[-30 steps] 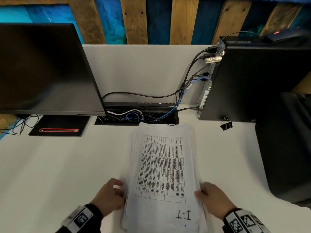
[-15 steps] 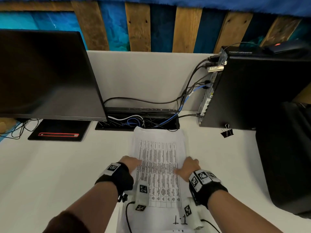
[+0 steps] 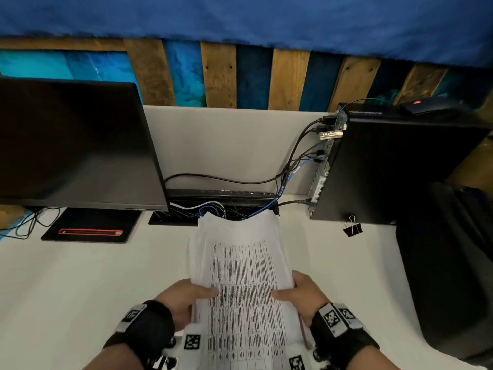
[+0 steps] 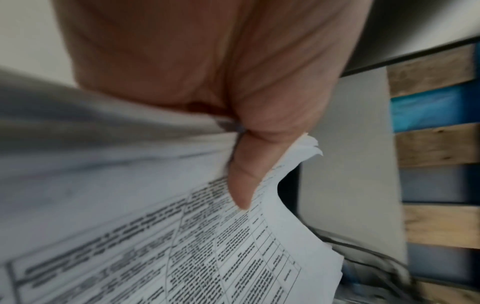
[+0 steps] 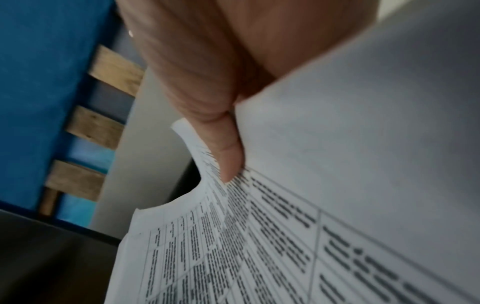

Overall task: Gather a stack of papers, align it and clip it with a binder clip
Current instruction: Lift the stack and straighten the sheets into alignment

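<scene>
You're gripping the paper stack point(image 3: 241, 265) on both long edges: left hand point(image 3: 181, 299) and right hand point(image 3: 302, 295) are each pinching it, thumbs on the top sheet. The printed table there is too blurred to read. The stack's long axis is pointing away from you toward the cable tray point(image 3: 221, 201). The binder clip point(image 3: 352, 227) is sitting right of the tray, beside the black PC tower point(image 3: 394, 166).
</scene>
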{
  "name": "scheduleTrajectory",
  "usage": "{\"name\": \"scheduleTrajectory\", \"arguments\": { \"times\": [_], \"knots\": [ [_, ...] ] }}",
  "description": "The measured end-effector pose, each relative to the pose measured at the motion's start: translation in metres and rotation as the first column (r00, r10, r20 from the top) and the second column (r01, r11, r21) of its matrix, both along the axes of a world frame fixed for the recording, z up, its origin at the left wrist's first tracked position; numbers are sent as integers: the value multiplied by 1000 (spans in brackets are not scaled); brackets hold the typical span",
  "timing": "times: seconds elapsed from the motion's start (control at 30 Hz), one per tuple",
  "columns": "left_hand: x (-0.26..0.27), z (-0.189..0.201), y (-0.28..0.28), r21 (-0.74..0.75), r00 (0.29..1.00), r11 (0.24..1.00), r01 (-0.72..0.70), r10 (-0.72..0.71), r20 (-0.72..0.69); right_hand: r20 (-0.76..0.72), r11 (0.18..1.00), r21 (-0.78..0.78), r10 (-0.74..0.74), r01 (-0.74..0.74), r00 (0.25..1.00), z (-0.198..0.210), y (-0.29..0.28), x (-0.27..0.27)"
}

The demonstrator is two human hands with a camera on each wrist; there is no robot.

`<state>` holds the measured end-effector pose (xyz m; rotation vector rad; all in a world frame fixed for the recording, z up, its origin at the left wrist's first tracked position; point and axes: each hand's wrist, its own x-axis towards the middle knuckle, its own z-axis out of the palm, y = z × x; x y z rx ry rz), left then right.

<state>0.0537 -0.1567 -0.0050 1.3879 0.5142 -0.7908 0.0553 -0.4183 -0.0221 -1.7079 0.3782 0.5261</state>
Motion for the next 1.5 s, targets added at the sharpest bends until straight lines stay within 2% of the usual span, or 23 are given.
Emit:
{"name": "scheduleTrajectory", "arguments": {
  "times": [0.1, 0.2, 0.33, 0.4, 0.47, 0.53, 0.63, 0.77, 0.87, 0.9, 0.93, 1.03, 1.1, 1.2, 1.3, 1.4, 1.5],
  "knots": [
    [9, 47, -2, -179, 990, 984, -21, 46, 135, 207, 999, 41, -39, 31, 978, 49, -7, 10],
    [19, 101, -8, -213, 925, 977, 6, 76, 373, 468, 999, 18, -36, 31, 883, 110, -13, 17],
    [18, 172, -25, -66, 732, 995, 76, -10, 681, 708, 993, 38, -108, 116, 698, 171, -23, 21],
    [15, 192, -32, -26, 601, 995, 93, -35, 798, 751, 986, 97, -162, 136, 640, 184, -29, 21],
    [15, 192, -35, 65, 520, 995, 81, -98, 849, 773, 986, 122, -168, 116, 612, 184, -34, 21],
    [15, 176, -36, 91, 542, 996, 23, -89, 836, 756, 986, 144, -168, 90, 632, 170, -38, 18],
    [15, 148, -42, 47, 588, 999, -28, -21, 809, 704, 982, 165, -180, 88, 687, 146, -36, 16],
    [26, 147, -52, 31, 589, 996, -84, 24, 807, 692, 980, 182, -184, 78, 698, 144, -29, 18],
    [34, 155, -44, -63, 565, 998, 0, 52, 823, 720, 978, 191, -197, 83, 665, 153, -35, 21],
    [36, 153, -39, -73, 580, 997, 27, 44, 814, 720, 978, 196, -192, 70, 666, 153, -40, 21],
    [37, 148, -34, -71, 604, 997, 37, 34, 796, 705, 978, 202, -182, 51, 685, 152, -44, 21],
    [33, 126, -31, -13, 703, 1000, 21, -5, 711, 586, 986, 164, -104, 8, 803, 138, -46, 18],
    [30, 116, -38, 89, 712, 996, -14, -52, 700, 550, 985, 172, -125, 34, 826, 129, -41, 16],
    [27, 122, -46, 127, 680, 988, -86, -35, 732, 591, 978, 200, -167, 57, 789, 133, -35, 15],
    [21, 140, -44, 38, 598, 998, -52, 1, 802, 648, 972, 229, -190, 50, 737, 149, -35, 10],
    [16, 150, -45, -48, 526, 994, -101, 94, 845, 710, 974, 224, -188, 35, 679, 164, -34, 4],
    [13, 157, -53, -95, 532, 987, -132, 151, 833, 741, 969, 228, -232, 89, 629, 173, -30, 8]
  ]
}}
